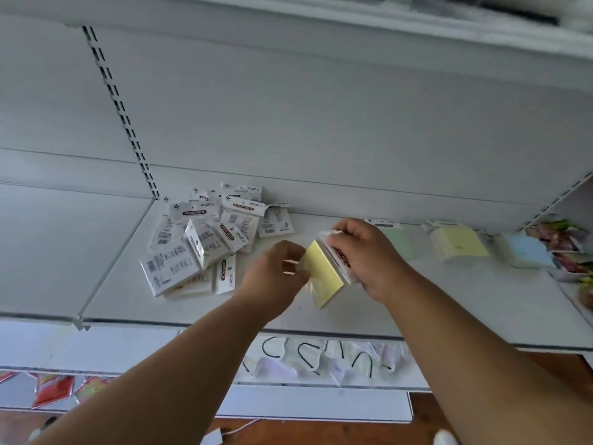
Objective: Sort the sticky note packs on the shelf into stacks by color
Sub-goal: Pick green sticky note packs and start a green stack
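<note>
Both hands hold one yellow sticky note pack [324, 276] above the middle of the white shelf [449, 303]. My right hand [362, 255] grips its white label end. My left hand [276, 277] pinches its left edge. A loose pile of sticky note packs [205, 242], mostly white backs up, lies at the shelf's back left. To the right sit three stacks: a green stack [396, 242] partly behind my right hand, a yellow stack [459, 242] and a blue stack [526, 252].
Colourful packaged goods [568, 248] crowd the shelf's right end. The shelf's back wall rises just behind the pile, and another shelf [417, 14] hangs overhead. Below the front edge, a lower shelf holds pale items [321, 358] and red packets [54, 390].
</note>
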`<state>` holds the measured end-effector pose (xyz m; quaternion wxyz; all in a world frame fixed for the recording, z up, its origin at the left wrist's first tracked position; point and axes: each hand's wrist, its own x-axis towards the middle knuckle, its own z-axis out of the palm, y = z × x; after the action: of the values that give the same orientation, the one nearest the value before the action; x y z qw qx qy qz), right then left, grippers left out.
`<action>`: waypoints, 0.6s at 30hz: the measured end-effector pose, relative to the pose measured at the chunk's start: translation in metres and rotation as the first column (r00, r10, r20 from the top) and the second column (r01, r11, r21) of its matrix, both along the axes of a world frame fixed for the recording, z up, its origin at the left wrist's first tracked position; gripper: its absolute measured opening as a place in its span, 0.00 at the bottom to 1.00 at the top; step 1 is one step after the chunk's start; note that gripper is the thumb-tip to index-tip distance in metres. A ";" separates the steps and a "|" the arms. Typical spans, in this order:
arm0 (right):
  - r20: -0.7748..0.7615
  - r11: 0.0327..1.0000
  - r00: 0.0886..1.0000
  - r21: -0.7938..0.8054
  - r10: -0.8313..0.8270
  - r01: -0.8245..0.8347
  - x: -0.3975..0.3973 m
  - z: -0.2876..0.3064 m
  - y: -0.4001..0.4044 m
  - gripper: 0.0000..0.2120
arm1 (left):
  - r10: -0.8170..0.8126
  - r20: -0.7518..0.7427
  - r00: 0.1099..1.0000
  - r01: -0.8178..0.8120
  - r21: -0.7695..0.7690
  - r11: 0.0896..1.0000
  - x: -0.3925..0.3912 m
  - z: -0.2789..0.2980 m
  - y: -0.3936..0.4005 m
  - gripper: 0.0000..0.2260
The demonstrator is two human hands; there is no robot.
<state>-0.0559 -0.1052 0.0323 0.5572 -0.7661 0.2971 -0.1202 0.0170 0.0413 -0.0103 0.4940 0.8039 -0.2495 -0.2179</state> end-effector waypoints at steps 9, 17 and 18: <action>0.070 0.925 0.985 0.359 -0.156 0.121 -0.023 -0.018 -0.016 0.02 | 0.082 -0.121 0.989 -0.089 -0.050 0.995 -0.005 -0.001 -0.011 0.07; 0.120 0.927 0.943 0.257 -0.309 0.271 -0.058 -0.038 -0.065 0.08 | 0.080 -0.338 0.938 -0.112 -0.076 0.991 -0.031 -0.007 -0.072 0.05; 0.125 0.923 0.931 0.231 -0.343 0.309 -0.063 -0.038 -0.078 0.09 | 0.071 -0.342 0.937 -0.099 -0.067 0.993 -0.036 -0.007 -0.085 0.06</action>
<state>-0.1192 -0.1834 -0.0055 0.6284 -0.6311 0.3851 -0.2419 -0.0186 -0.0440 -0.0172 0.5714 0.7432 -0.1346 -0.3210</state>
